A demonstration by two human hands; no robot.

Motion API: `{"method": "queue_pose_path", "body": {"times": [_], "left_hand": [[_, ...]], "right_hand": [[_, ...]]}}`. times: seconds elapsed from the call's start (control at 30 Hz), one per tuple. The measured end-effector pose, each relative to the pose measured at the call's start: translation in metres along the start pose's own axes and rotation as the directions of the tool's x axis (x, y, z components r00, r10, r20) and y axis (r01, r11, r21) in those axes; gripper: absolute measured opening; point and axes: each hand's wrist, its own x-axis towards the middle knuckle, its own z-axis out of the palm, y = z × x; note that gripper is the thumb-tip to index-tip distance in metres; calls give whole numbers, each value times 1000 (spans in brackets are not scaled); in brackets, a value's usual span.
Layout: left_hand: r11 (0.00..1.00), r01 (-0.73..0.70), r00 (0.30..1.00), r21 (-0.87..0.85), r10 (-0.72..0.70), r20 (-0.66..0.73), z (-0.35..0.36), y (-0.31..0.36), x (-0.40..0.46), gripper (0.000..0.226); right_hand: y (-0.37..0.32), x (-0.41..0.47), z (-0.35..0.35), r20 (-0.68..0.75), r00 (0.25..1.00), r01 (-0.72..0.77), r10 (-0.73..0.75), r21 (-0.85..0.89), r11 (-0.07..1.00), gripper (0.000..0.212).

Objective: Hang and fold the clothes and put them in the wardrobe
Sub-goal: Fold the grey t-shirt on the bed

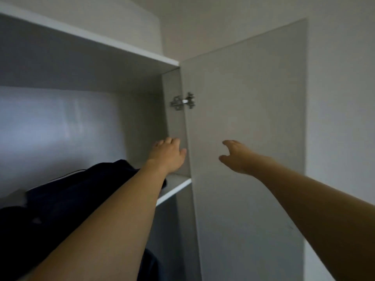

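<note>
Standing open: wardrobe (85,110), door (247,122) swung out at right. Lying on the shelf (176,183): dark clothes (67,199), bunched, long axis running left to right, sitting left of and below both hands. Reaching in, closer to the clothes: left hand (167,155), fingers loosely spread, holding nothing. Hovering before the door: right hand (236,157), fingers apart, empty.
</note>
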Motion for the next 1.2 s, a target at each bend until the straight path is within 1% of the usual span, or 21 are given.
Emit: {"method": "queue_pose_path", "body": {"times": [0.07,0.2,0.33,0.43,0.6,0.67,0.77,0.8,0.87,0.93,1.0,1.2], "left_hand": [[998,-64,998,-3,64,3,0,64,-7,49],[980,-186,983,-64,186,-8,-2,200,-28,50],[941,-296,955,-163,289,-66,-7,338,-62,47],[891,-381,923,-245,381,-51,-6,431,-91,49],[817,-499,854,-289,520,-5,7,571,-132,51],[787,-528,828,-320,561,14,10,624,-153,51],[753,-569,786,-330,616,50,8,702,-192,53],[747,-578,776,-328,627,60,7,728,-205,53],[733,-600,759,-321,648,61,2,780,-231,53],[719,-618,748,-318,662,45,-5,832,-259,52],[709,-620,741,-338,670,44,-12,881,-287,52],[718,-597,723,-357,675,147,-10,1002,-357,55]], "right_hand": [[47,-41,-34,-30,997,-65,64,-23,998,65],[142,-131,-101,-94,988,-135,126,-89,987,63],[235,-222,-151,-86,970,-240,229,-145,960,62],[296,-281,-185,-91,945,-325,313,-165,931,61],[386,-377,-235,-154,881,-472,448,-210,856,60],[419,-423,-250,-151,862,-507,484,-242,828,60],[467,-499,-270,-106,842,-538,530,-255,803,61],[487,-524,-279,-109,831,-554,545,-249,795,62],[526,-570,-300,-146,788,-615,598,-195,764,62],[564,-618,-321,-173,748,-664,641,-158,731,63],[602,-665,-340,-165,727,-687,667,-151,711,63],[691,-774,-381,-80,684,-729,725,-125,673,64]]}}
